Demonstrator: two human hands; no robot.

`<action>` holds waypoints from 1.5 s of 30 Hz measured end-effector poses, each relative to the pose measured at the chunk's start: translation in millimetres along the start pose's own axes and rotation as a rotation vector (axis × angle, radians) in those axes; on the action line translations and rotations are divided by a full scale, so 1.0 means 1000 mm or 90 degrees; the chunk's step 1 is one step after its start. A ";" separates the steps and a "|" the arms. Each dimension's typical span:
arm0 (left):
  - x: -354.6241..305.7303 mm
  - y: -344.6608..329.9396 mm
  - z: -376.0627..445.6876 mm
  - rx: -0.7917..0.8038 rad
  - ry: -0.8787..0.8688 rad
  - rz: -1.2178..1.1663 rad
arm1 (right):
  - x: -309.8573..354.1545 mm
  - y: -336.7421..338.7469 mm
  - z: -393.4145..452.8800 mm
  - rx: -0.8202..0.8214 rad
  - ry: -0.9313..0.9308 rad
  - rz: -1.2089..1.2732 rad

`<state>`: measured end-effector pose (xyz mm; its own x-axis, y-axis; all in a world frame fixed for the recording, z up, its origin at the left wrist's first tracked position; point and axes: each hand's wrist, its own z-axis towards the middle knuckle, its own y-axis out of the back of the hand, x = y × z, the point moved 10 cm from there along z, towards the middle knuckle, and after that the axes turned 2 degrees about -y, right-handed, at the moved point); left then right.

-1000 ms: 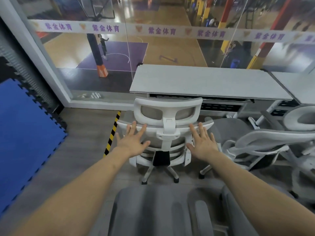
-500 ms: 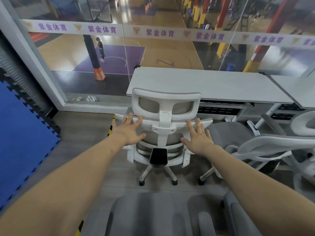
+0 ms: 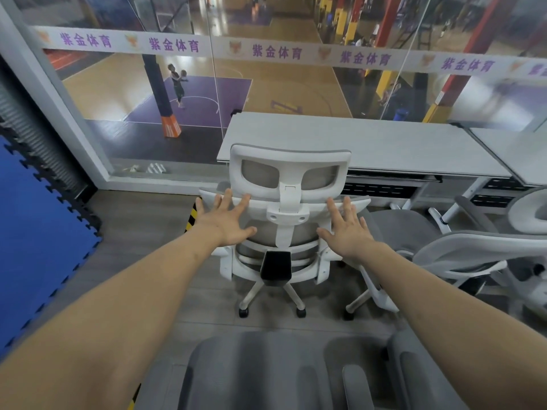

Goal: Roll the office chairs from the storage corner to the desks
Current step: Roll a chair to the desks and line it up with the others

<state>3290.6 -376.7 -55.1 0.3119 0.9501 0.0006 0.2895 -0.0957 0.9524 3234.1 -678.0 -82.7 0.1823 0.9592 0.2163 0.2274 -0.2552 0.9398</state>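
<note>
Head view. A white-framed office chair with grey mesh stands upright on the grey plank floor, its back toward the camera and its headrest overlapping the near edge of the counter. The chair faces the left end of this counter. Its castors rest on the floor below the black block on the chair's spine.

The left hand lies flat against the left side of the backrest's upper bar, palm forward. Its fingers are spread wide and extended, not curled around any part; the thumb points toward the central spine. The right hand is set against the right side of the same bar in a matching posture, its fingers fully splayed and gripping nothing. Both forearms extend straight from the bottom corners of the frame.

A second chair with a grey seat stands just right of the first, also near the counter. A third chair lies tilted at the right edge. A grey padded seat fills the lower foreground, between the forearms.

A second counter adjoins the first on the right. Behind both runs a glass wall with a banded strip of purple characters; a basketball court is visible through it. A blue foam mat covers the floor at left, and a yellow-black hazard strip shows beside the left wrist.
</note>
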 end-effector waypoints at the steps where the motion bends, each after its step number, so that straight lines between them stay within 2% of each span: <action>1: -0.001 -0.001 0.000 -0.002 -0.001 -0.001 | 0.000 -0.001 0.000 0.001 -0.001 0.000; 21: 0.008 -0.005 0.015 -0.015 -0.002 -0.003 | 0.009 -0.002 0.005 -0.027 0.000 0.014; 30: -0.010 -0.010 -0.017 0.057 -0.007 -0.003 | 0.016 0.010 -0.009 0.036 -0.033 0.039; 32: -0.017 -0.011 -0.038 0.051 -0.018 -0.019 | 0.024 0.008 -0.025 0.076 -0.031 0.014; 35: -0.016 -0.018 -0.077 0.068 -0.010 -0.086 | 0.040 -0.010 -0.068 0.203 -0.029 -0.011; 37: -0.014 -0.024 -0.105 0.076 -0.014 -0.097 | 0.052 -0.016 -0.099 0.232 -0.014 -0.023; 45: -0.005 0.004 -0.245 -0.008 -0.042 -0.063 | 0.099 0.008 -0.250 0.127 -0.039 -0.022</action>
<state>3068.5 -308.9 23.1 0.3420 0.9328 -0.1135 0.3107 0.0017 0.9505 3014.4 -554.1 12.2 0.2277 0.9600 0.1630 0.4182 -0.2476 0.8740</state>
